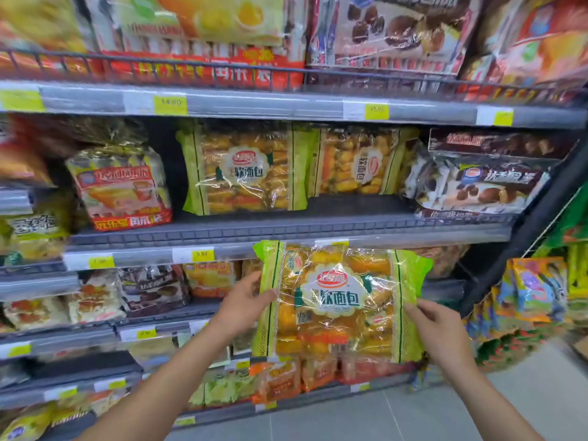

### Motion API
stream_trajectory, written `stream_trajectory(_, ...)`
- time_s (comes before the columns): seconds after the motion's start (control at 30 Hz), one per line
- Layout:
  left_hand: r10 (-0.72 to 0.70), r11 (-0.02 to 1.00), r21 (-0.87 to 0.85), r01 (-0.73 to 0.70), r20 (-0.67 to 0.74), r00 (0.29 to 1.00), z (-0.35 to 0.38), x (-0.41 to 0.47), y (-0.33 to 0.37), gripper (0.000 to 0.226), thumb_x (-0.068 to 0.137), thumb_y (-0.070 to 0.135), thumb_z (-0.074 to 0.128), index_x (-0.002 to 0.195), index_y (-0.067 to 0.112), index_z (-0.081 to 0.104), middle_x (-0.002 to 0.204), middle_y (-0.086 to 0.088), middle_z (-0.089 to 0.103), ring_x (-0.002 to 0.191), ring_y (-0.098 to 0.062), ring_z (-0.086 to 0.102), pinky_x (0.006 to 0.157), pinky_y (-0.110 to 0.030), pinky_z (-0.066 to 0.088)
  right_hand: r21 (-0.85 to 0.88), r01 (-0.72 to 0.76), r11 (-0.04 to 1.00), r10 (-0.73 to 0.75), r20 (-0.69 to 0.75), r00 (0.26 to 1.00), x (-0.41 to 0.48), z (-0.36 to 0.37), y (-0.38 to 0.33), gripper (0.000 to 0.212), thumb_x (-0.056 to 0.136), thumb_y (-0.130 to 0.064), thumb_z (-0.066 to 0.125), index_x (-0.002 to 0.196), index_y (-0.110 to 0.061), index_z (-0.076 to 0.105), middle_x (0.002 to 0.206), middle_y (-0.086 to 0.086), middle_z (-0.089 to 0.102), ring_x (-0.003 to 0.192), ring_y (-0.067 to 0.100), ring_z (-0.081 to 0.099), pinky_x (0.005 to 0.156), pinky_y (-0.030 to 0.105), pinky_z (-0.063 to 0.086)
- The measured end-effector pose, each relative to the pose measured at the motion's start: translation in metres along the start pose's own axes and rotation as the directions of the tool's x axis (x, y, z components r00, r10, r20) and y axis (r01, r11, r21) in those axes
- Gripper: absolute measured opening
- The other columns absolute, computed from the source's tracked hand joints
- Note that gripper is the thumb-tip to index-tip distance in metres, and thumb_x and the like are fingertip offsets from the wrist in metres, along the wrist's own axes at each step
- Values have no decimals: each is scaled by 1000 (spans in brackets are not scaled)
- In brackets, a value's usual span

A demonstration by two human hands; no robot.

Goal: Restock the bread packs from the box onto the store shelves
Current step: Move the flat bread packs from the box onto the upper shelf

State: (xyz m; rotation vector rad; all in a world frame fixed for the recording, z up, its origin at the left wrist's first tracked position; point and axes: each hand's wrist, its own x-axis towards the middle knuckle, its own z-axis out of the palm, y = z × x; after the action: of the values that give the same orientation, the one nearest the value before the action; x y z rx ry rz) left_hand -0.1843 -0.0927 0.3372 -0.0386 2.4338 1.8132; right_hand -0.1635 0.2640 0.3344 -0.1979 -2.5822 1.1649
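Note:
I hold a green-edged clear bread pack (340, 302) upright in front of the shelving, just below the middle shelf (286, 232). My left hand (245, 302) grips its left edge and my right hand (436, 326) grips its right edge. Two packs of the same kind stand on the middle shelf: one upright (245, 168), another (359, 162) turned on its side to its right. Bare shelf surface shows in front of them. The box is not in view.
A red-and-yellow cake pack (122, 186) stands left on the middle shelf, dark chocolate cake packs (477, 183) at its right. The top shelf (286, 105) carries large packs behind a wire rail. Lower shelves hold several snack packs. Grey floor (413, 415) lies bottom right.

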Motion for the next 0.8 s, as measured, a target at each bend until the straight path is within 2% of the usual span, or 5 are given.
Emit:
stream_trajectory(0.23,98,995,-1,-100,-171,980,-67,5,64,15,99,22,64,112,28,63,104,17,67,103,-4,64,75,-16,45,112,110,988,-109,-13,994,42,-1,-84,27,92,-25,70,66,-17,68,59,-10,60,60,8,50,63,30,37)
stream_trajectory(0.37,109,994,20,-107,-252,962,-112,22,86,64,90,51,66,145,22,51,142,3,59,129,-18,56,105,-42,49,89,150,985,-151,3,989,76,23,-124,24,92,-31,69,76,-14,75,66,-2,68,69,19,60,68,34,48)
stream_trajectory(0.47,116,993,46,-108,-287,951,-142,41,87,67,92,51,62,149,20,46,149,2,52,135,-21,51,113,-48,43,50,208,977,-210,45,977,99,46,-155,42,93,-32,66,62,-5,55,50,-4,44,54,17,44,53,31,29)
stream_trajectory(0.67,94,996,31,-89,-384,919,-177,71,101,18,105,24,53,121,17,56,93,13,55,106,-18,51,81,-32,43,35,231,972,-233,50,971,141,83,-208,49,93,-35,63,54,-14,43,46,-4,36,50,17,36,51,31,24)
stream_trajectory(0.8,69,997,5,-75,-446,892,-195,97,104,59,103,29,56,154,6,36,143,-8,55,130,-26,50,102,-36,41,58,199,978,-201,25,979,169,106,-228,51,95,-35,62,49,-23,43,42,-8,39,48,13,39,50,28,25)
